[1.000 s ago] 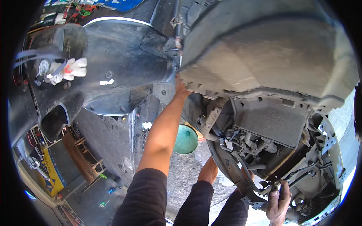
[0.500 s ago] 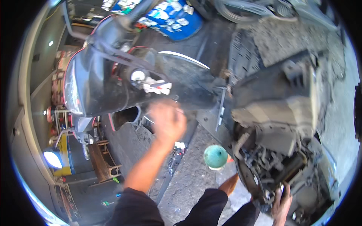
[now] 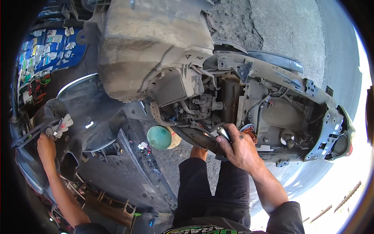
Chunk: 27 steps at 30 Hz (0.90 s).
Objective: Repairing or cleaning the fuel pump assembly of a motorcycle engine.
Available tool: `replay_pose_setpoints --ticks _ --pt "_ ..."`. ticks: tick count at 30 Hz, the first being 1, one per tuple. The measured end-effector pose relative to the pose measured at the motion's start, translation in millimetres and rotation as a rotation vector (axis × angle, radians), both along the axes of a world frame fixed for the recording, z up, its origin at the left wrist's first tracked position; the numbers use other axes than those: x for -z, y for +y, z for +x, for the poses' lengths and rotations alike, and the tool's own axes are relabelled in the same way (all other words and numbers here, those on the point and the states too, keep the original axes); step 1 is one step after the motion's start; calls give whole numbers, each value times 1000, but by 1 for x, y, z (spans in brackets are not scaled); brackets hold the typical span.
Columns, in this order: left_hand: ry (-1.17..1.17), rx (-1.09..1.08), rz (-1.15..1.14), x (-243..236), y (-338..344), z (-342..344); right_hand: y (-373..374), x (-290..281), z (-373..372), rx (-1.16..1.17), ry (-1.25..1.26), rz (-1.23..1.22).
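In my right hand (image 3: 238,150) I hold a small metal tool (image 3: 223,133); the fingers are closed around it and its shiny end points up from my fist. The tool is at the lower edge of the open scooter frame (image 3: 272,97), just below the dusty engine parts (image 3: 194,103) with hoses and wires. A small orange piece (image 3: 248,129) is just beside my knuckles, but I cannot tell what it is.

My left hand (image 3: 46,149) is well apart, at the left side. It rests on the dark body panel (image 3: 89,113), near a key with pale tags (image 3: 62,124). I cannot tell if the fingers grip something or only lie there.

Above the frame I see a big grey, dirty plastic compartment (image 3: 152,46). Between my two arms, a round green lid (image 3: 159,137) lies on the concrete ground (image 3: 296,27). My dark trousers (image 3: 210,187) and one bare foot (image 3: 198,153) are below, near the frame. At the far left there is a blue display of small packets (image 3: 50,50).
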<state>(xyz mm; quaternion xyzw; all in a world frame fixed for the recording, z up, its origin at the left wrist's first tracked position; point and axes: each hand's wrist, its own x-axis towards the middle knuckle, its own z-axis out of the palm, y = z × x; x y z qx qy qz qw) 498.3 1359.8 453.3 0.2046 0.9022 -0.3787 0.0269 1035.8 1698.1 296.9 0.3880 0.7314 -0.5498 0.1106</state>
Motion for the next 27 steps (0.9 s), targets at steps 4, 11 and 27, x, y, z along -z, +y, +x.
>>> replay_pose_setpoints --ticks 4,11,27 --pt "-45 104 82 11 -15 6 0 7 3 4 19 -10" --pt "-62 286 -3 8 -12 22 4 16 10 -29 49 8" --pt "-86 240 9 4 -9 15 0 13 9 1 216 -36"
